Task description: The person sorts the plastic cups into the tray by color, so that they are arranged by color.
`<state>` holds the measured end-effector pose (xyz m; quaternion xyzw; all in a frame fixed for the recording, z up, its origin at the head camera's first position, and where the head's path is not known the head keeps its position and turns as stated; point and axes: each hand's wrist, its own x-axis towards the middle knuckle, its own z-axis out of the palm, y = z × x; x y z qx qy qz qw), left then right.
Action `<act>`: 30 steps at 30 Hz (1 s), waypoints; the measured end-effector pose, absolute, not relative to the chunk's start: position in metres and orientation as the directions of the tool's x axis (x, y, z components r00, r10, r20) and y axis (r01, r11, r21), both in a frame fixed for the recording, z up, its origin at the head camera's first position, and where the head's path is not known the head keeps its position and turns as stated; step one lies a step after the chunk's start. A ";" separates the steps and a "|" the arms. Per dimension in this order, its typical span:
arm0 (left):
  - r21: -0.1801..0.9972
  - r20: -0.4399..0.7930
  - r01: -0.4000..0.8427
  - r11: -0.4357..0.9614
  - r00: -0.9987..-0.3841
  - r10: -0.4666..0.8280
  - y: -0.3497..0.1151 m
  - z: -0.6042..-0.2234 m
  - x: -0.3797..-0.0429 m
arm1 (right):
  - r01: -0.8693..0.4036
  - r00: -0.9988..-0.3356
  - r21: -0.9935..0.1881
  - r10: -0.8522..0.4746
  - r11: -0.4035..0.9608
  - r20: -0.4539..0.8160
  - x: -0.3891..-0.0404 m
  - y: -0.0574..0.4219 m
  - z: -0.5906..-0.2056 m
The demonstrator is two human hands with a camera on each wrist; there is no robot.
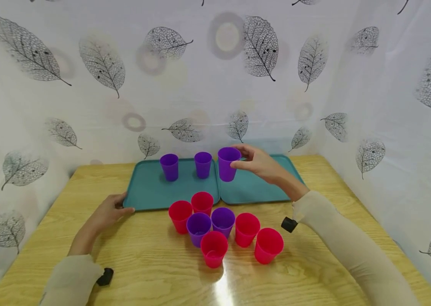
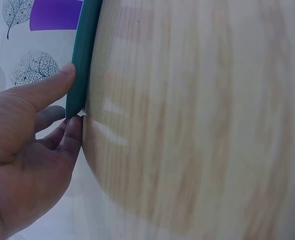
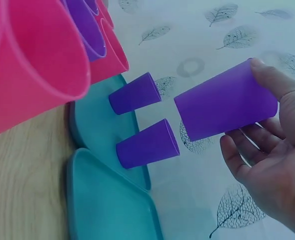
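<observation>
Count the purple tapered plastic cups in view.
5: one purple cup held in the right hand, two purple cups on the left teal rectangular tray, two more purple cups side by side on the wood-grain table. Any nested inside could be hidden.

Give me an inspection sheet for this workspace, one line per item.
Surface: light wood-grain table, with a bright reflection near the front.
Job's things: two purple tapered plastic cups standing on the left teal rectangular tray; right teal rectangular tray beside it; one raised purple cup; two more purple cups and five red tapered plastic cups standing on the table, in front of the trays.
Clutter: nothing seen.
Hands: left hand grips the left tray's near left corner; right hand holds the raised cup off the trays.
Cables: nothing seen.
Surroundings: white sheeting printed with dark leaves.
</observation>
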<state>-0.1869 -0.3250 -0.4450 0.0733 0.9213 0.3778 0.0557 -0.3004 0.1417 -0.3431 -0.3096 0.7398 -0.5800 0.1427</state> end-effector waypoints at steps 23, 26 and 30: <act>0.703 -0.053 0.087 0.705 -0.983 0.174 -0.327 -0.448 -0.189 | -0.307 -0.751 -0.940 -0.644 0.151 0.142 -0.320 0.044 -0.344; 0.705 -0.053 0.087 0.704 -0.983 0.175 -0.326 -0.448 -0.189 | -0.290 -0.748 -0.945 -0.652 0.153 0.124 -0.320 0.038 -0.347; 0.707 -0.057 0.080 0.703 -0.984 0.169 -0.326 -0.448 -0.188 | -0.262 -0.741 -0.955 -0.664 0.141 0.105 -0.321 0.030 -0.353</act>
